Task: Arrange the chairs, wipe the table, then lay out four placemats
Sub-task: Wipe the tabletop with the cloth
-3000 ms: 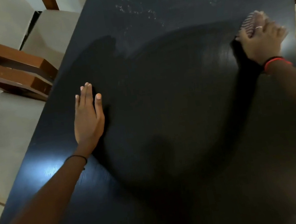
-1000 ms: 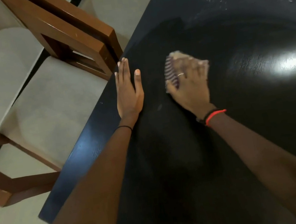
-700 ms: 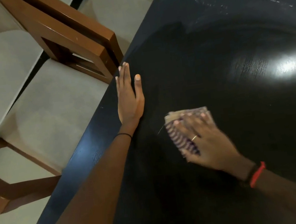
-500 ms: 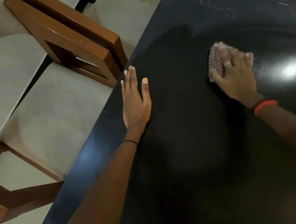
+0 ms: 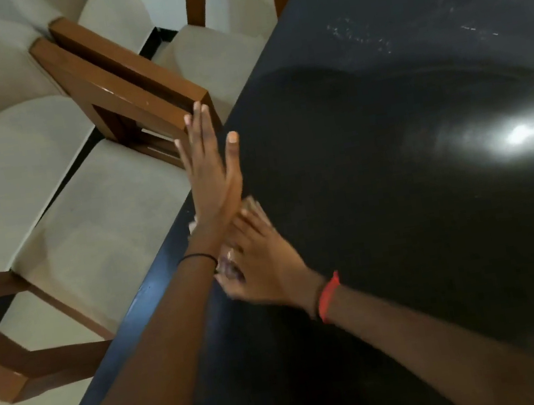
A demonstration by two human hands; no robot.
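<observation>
Meanwhile the left hand point(image 5: 212, 179) lies flat and open at the counter point(image 5: 394, 183) edge, while the right hand point(image 5: 264, 265) presses a cloth point(image 5: 230, 265) beside it.

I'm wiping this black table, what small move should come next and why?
Probably sweep the right hand and its striped cloth away toward the far end of the black table: whitish smears remain there, and the cloth now sits at the near edge under the left hand.

Black table point(image 5: 394, 183); beige chair seats point(image 5: 95, 221); red wristband point(image 5: 329, 297).
</observation>
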